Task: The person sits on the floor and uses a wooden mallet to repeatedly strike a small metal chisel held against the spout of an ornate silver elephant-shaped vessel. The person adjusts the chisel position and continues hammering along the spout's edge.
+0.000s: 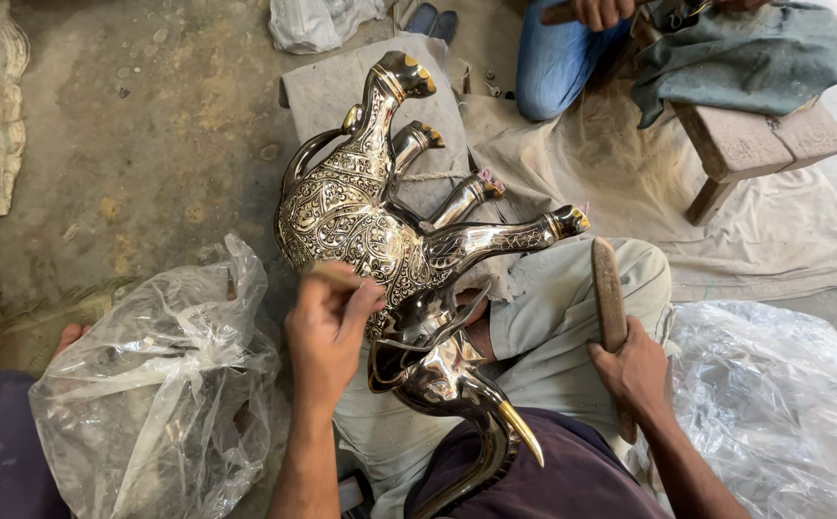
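Piece: brass elephant figure (pixel 380 231) lay on its side across the person's lap, legs pointing up/right, head & tusk toward the camera.
Left hand: left hand (pixel 327 327) was pinched tight around a thin chisel (pixel 334 276), tip set on the elephant's flank near the shoulder.
Right hand: right hand (pixel 635 370) was closed around a wooden mallet (pixel 609 298), held off to the side over the right knee, well apart from the chisel.
Done so far: body, flank & legs already carried dense engraved scrollwork; feet and tusk looked polished w/ gold-toned tips.
Left to do: judging by the tool spot, only detail near shoulder/neck was being worked; head & trunk appeared smooth, maybe unengraved. Looked late-stage, but that's a guess.
Surroundings: crumpled clear plastic bag (pixel 159 384) at left, more plastic sheeting (pixel 784 404) at right, cloth (pixel 630 183) spread on the floor, low wooden stool (pixel 755 144) beyond.
Other person: someone in blue trousers (pixel 558 58) sat at top, hands mostly cut off by frame.
Hidden: chisel tip & exact mark under it covered by fingers; trunk end ran out of frame at bottom; underside of the figure not visible; mallet's lower end was hidden in the fist.
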